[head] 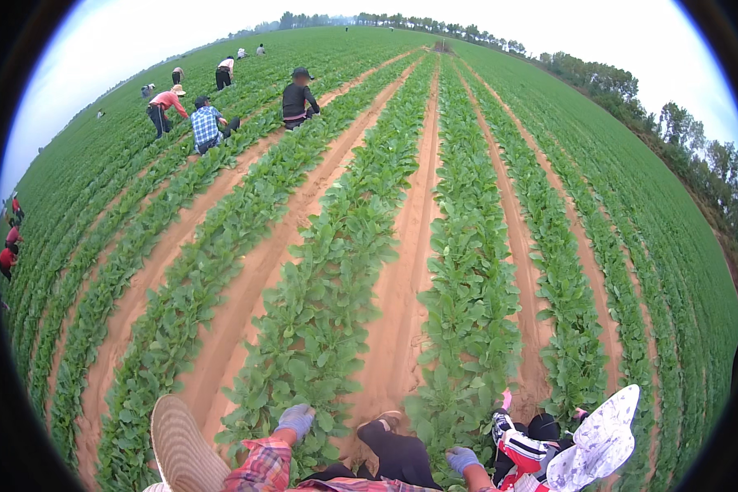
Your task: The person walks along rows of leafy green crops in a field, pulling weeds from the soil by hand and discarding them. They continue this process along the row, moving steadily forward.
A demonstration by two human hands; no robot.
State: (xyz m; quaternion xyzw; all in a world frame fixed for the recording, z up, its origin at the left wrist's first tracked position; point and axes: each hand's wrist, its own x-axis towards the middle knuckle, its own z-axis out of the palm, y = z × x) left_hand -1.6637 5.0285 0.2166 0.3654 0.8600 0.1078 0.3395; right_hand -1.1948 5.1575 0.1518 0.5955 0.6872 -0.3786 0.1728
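Note:
My left hand [296,420], in a pale blue-grey glove below a plaid sleeve [259,462], reaches over a row of low leafy green plants [310,363]. Its fingertips meet the leaves, and whether they grip any is not clear. My right hand [462,459], gloved alike, is lower, at the near edge of the row to the right [467,344]; its fingers are partly lost against the foliage. Between the hands, my dark-trousered leg [400,452] is bent, and a brown shoe [388,419] stands on the sandy furrow [400,320].
Close at my right, a co-worker in a white patterned sun hat [596,440] reaches into plants with pink gloves. A straw hat [184,446] is close at my left. Several people, one in a blue checked shirt [206,126], work farther off at left. Trees [615,80] line the right edge.

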